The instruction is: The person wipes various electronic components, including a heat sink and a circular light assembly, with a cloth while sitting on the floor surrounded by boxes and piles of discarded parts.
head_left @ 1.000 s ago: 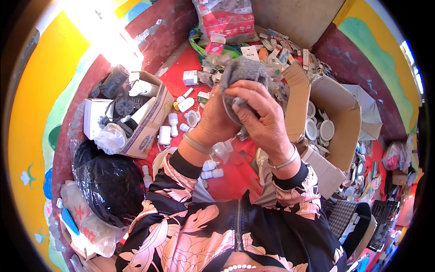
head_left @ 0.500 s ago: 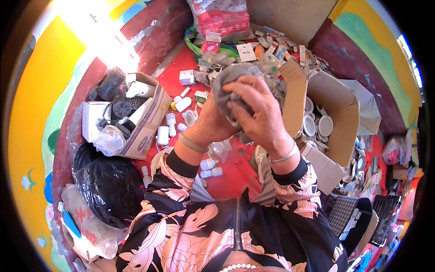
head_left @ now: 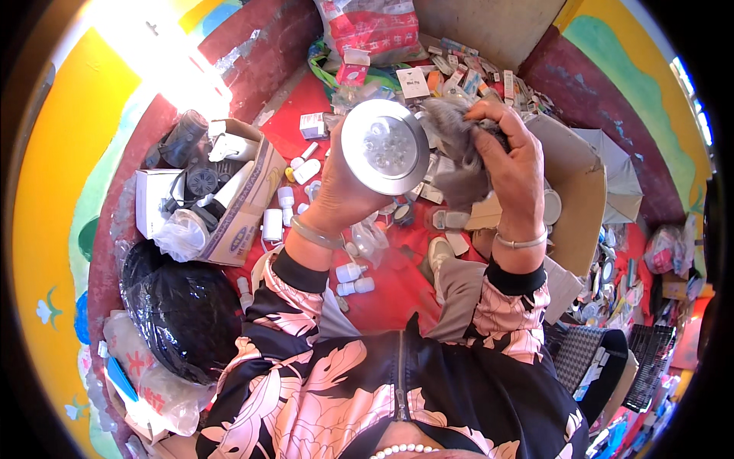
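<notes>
My left hand [head_left: 344, 191] grips a round downlight [head_left: 384, 147] with a silver rim, its face with several small LEDs turned up toward me. The fingers behind the lamp are mostly hidden. To its right, my right hand [head_left: 514, 164] pinches a bunched grey cloth [head_left: 456, 141] that hangs down from the fingers, close beside the lamp's rim. Below both hands, white bulb-shaped pieces [head_left: 354, 280] and a clear plastic bag [head_left: 370, 239] lie on the red floor covering [head_left: 390, 302].
A cardboard box [head_left: 243, 206] of dark and white appliances stands at left, near a black plastic bag [head_left: 180, 314]. At right, an open carton [head_left: 577, 191] holds round white lamps. Small boxes [head_left: 417, 84] and a red-and-white sack [head_left: 371, 34] lie at the far side.
The cloth has come off the lamp, uncovering its face. My right hand has moved right with the cloth; my left hand holds the lamp, now facing up.
</notes>
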Available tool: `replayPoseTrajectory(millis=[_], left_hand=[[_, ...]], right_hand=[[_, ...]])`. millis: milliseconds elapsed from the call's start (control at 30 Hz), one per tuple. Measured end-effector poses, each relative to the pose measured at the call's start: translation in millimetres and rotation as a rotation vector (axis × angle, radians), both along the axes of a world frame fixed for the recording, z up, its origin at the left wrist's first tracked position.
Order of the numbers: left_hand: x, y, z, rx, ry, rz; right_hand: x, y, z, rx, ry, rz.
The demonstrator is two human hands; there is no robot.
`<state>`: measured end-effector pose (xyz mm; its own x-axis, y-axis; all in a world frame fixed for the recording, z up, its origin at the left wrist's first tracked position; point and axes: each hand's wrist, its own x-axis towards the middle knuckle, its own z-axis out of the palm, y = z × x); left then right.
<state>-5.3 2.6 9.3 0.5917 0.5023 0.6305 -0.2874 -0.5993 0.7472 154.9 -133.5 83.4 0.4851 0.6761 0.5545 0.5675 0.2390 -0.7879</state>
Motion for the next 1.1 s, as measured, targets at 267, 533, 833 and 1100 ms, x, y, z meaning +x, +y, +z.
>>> replayPoseTrajectory(millis=[267,533,833,1100], left_hand=[[-5.2,-15.9,13.3,-0.246,-0.029,-0.120],[-6.9,7.5,-1.8,-0.196,0.088,-0.030],[-3.5,-1.1,12.0,-0.672,0.000,-0.332],[-6.7,-6.7,19.2,-0.992,-0.001,-0.407]], right_hand=[[-30.2,21.1,-6.0,-0.061,-0.343,0.076],[-26.0,8.5,-0.3,-0.226,-0.273,0.341],[-59.5,4.2,11.0,-0.145,-0.380,0.462],[-54.7,11.3,5.8,-0.116,-0.415,0.367]])
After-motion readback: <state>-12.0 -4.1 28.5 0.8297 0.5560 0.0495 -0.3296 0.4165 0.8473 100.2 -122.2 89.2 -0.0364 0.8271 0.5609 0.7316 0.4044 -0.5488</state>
